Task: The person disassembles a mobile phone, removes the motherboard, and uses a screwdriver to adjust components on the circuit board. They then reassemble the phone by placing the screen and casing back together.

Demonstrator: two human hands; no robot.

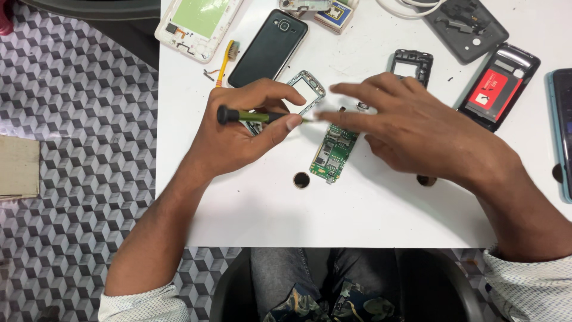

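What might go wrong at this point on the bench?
The screwdriver in the left hand points toward the right hand fingertips; a slip may jab them. The green circuit board lies loose beneath and may get scratched. The small round part nearby may be knocked away.

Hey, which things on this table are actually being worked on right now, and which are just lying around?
In use:
left hand holding the screwdriver
right hand over the green circuit board
silver phone frame

Lying about:
black phone
yellow toothbrush
white phone chassis
black frame
phone with red battery
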